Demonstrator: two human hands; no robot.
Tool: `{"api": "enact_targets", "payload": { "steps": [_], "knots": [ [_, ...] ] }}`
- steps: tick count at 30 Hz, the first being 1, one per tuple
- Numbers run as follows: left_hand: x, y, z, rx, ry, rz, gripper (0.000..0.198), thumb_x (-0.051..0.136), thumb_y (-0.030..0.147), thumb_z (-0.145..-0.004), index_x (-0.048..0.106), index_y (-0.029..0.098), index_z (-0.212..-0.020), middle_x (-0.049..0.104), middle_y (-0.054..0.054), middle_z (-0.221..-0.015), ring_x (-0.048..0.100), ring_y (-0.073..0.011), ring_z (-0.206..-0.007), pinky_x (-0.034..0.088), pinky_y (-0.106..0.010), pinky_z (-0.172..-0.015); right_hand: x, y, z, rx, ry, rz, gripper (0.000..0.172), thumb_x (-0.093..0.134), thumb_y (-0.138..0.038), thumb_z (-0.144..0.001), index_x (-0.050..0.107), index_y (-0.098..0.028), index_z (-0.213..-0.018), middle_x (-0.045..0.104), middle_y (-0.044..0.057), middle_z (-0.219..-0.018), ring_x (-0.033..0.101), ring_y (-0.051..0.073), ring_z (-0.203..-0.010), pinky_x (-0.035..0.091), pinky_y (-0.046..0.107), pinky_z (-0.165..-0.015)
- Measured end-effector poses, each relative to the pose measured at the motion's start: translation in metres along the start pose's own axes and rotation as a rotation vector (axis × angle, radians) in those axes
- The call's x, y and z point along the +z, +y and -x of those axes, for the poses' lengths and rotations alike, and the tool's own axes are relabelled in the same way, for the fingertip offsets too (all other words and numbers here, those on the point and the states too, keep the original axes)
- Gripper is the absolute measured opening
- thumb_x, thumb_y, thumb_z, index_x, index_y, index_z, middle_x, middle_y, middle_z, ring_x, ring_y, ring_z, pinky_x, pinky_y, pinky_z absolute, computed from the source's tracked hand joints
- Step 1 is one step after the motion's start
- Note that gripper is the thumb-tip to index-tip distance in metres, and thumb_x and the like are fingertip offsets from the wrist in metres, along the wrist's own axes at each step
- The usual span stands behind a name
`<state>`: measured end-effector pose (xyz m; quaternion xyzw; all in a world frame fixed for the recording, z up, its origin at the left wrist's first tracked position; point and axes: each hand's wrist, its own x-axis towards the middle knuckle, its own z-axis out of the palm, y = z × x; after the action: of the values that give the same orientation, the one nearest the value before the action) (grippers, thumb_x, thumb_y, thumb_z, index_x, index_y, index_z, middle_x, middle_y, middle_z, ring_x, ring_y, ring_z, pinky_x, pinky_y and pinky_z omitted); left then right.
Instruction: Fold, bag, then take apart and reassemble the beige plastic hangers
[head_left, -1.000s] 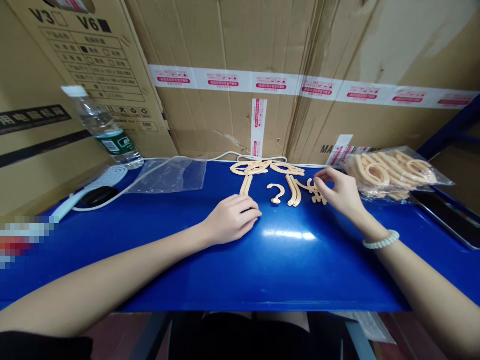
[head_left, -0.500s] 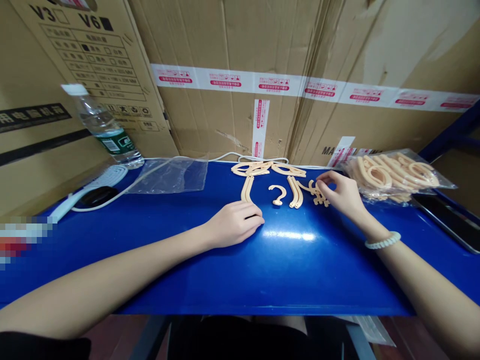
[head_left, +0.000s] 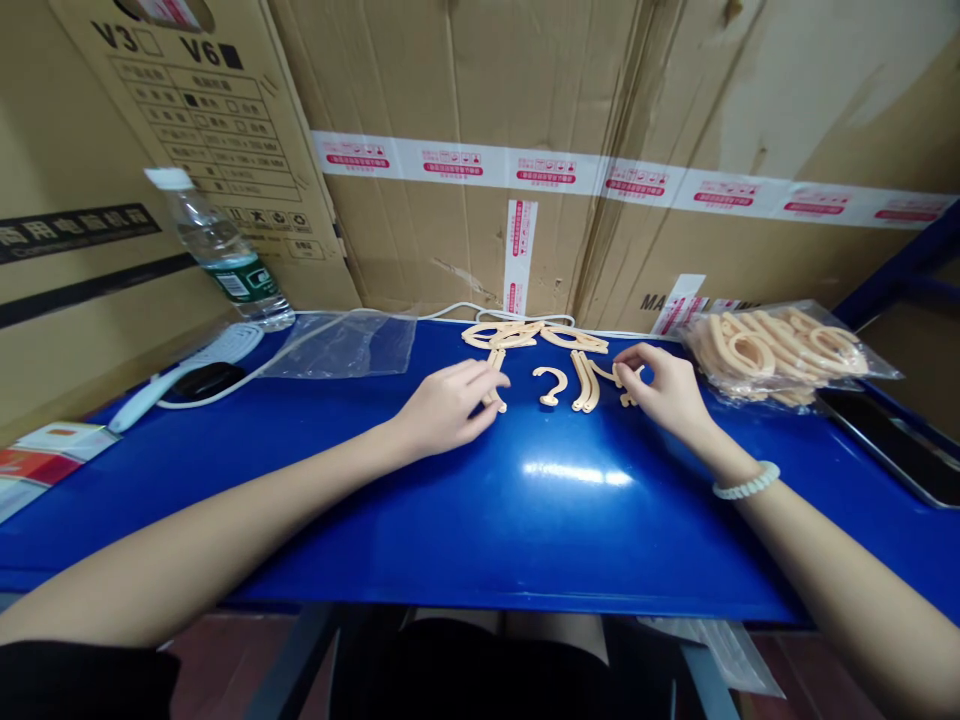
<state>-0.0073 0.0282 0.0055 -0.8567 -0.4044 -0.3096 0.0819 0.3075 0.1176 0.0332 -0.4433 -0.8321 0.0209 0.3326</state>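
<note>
My left hand (head_left: 454,405) is over a pair of slim beige curved strips (head_left: 496,358), thumb and fingers apart on either side of their near ends. My right hand (head_left: 664,388) is at a small cluster of beige hook pieces (head_left: 628,398), thumb and forefinger pinched at one hook; the fingers partly cover the cluster. Between the hands lie a single beige hook (head_left: 553,385) with a round base and a second pair of curved strips (head_left: 585,382). Behind them are beige loop-shaped pieces (head_left: 501,334) and more loops (head_left: 574,340).
A clear bag of beige parts (head_left: 780,350) and a black phone (head_left: 892,440) are at right. At left are a water bottle (head_left: 232,260), an empty plastic bag (head_left: 345,345), a hairbrush (head_left: 187,370), a black mouse (head_left: 210,380) and a white cable. Cardboard boxes (head_left: 450,240) back the blue table (head_left: 480,540).
My left hand has moved up and left to the curved strips, its thumb and fingers spreading. My right hand stays at the hook cluster, shifted slightly left in view. The camera view has shifted slightly.
</note>
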Motion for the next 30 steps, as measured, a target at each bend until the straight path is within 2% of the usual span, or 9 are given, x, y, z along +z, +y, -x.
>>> {"api": "enact_targets", "payload": {
  "steps": [5, 8, 12, 16, 20, 26, 30],
  "knots": [
    [-0.001, -0.022, -0.029, -0.174, -0.097, -0.045, 0.024, 0.054, 0.022, -0.092, 0.061, 0.016, -0.114, 0.066, -0.011, -0.116, 0.065, -0.0255, -0.107, 0.053, -0.040, -0.095, -0.002, -0.008, 0.002, -0.035, -0.001, 0.003, 0.016, 0.053, -0.029, -0.088, 0.066, -0.020, -0.089, 0.072, 0.007, -0.082, 0.066, 0.025, -0.077, 0.048, 0.036, -0.071],
    [0.008, -0.038, -0.053, -0.251, -0.189, -0.130, 0.019, 0.054, 0.023, -0.093, 0.063, 0.014, -0.106, 0.067, -0.013, -0.111, 0.065, -0.0272, -0.106, 0.051, -0.041, -0.095, -0.003, -0.008, 0.002, -0.034, 0.011, -0.007, 0.016, 0.052, -0.030, -0.088, 0.065, -0.020, -0.089, 0.071, 0.007, -0.080, 0.066, 0.024, -0.077, 0.049, 0.035, -0.071],
    [0.027, -0.054, -0.082, -0.337, -0.246, -0.174, 0.024, 0.061, 0.023, -0.088, 0.062, 0.013, -0.110, 0.067, -0.014, -0.116, 0.065, -0.0279, -0.108, 0.052, -0.037, -0.092, -0.006, -0.006, 0.002, -0.029, 0.040, -0.017, 0.015, 0.052, -0.030, -0.089, 0.064, -0.021, -0.088, 0.071, 0.006, -0.079, 0.067, 0.024, -0.077, 0.050, 0.034, -0.072],
    [0.039, -0.059, -0.100, -0.388, -0.304, -0.195, 0.028, 0.066, 0.027, -0.088, 0.062, 0.013, -0.113, 0.068, -0.014, -0.117, 0.065, -0.0271, -0.109, 0.051, -0.036, -0.092, -0.009, -0.005, 0.002, -0.035, 0.050, -0.016, 0.013, 0.053, -0.029, -0.089, 0.064, -0.021, -0.089, 0.072, 0.006, -0.080, 0.068, 0.024, -0.078, 0.050, 0.034, -0.073],
    [0.042, -0.057, -0.108, -0.409, -0.360, -0.208, 0.030, 0.064, 0.034, -0.095, 0.063, 0.013, -0.115, 0.067, -0.010, -0.114, 0.066, -0.0235, -0.104, 0.053, -0.044, -0.093, -0.011, -0.004, 0.002, -0.048, 0.049, -0.014, 0.012, 0.053, -0.028, -0.089, 0.064, -0.022, -0.089, 0.072, 0.006, -0.081, 0.068, 0.024, -0.078, 0.049, 0.034, -0.073],
    [0.034, -0.053, -0.114, -0.456, -0.319, -0.169, 0.031, 0.061, 0.039, -0.097, 0.064, 0.013, -0.114, 0.067, -0.009, -0.115, 0.066, -0.0222, -0.103, 0.054, -0.045, -0.093, -0.012, -0.005, 0.002, -0.055, 0.052, -0.011, 0.012, 0.053, -0.026, -0.089, 0.064, -0.020, -0.089, 0.072, 0.006, -0.081, 0.068, 0.023, -0.077, 0.048, 0.033, -0.073],
    [0.018, -0.053, -0.119, -0.490, -0.214, -0.101, 0.024, 0.064, 0.033, -0.094, 0.070, 0.010, -0.100, 0.073, -0.015, -0.101, 0.068, -0.0275, -0.103, 0.052, -0.042, -0.093, -0.014, -0.005, 0.002, -0.047, 0.057, -0.026, 0.012, 0.054, -0.025, -0.087, 0.064, -0.019, -0.088, 0.072, 0.006, -0.078, 0.067, 0.023, -0.075, 0.047, 0.032, -0.071]
  ]
}}
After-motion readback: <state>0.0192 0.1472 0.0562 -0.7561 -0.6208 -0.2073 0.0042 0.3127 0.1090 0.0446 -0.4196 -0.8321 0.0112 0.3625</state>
